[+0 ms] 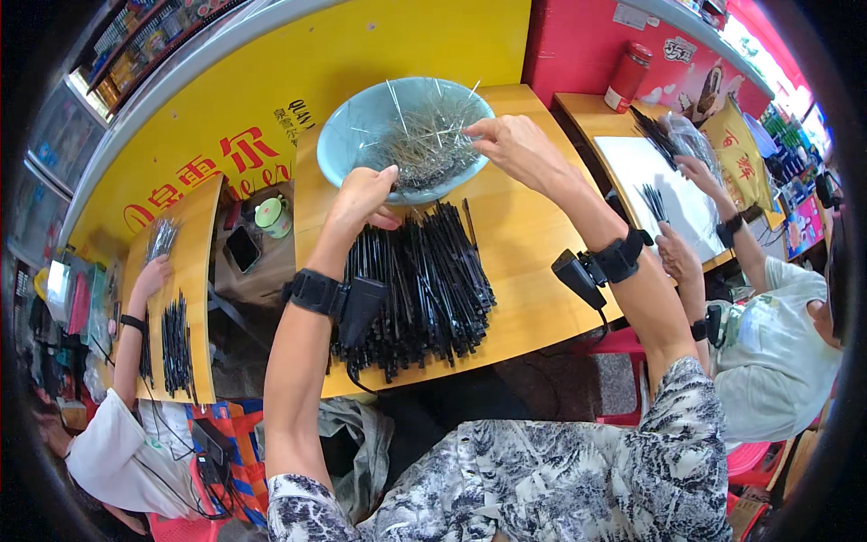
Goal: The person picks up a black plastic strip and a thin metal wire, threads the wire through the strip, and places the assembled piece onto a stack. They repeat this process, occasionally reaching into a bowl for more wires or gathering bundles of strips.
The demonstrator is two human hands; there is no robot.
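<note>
A light blue bowl stands on the wooden table in front of me, heaped with thin, shiny, wire-like pieces. My left hand is at the bowl's near left rim, fingers curled in and thumb toward the pieces. Over the right rim, my right hand has thumb and fingertips pinched together beside the heap. Whatever either hand grips is too fine to make out. Just below the bowl lies a thick pile of slim black sticks, roughly side by side, reaching the table's near edge.
At left, a person's hand holds a clear bundle above another table with black sticks. A phone and green-white cup sit between. At right, another person's hands work over a white sheet near a red canister.
</note>
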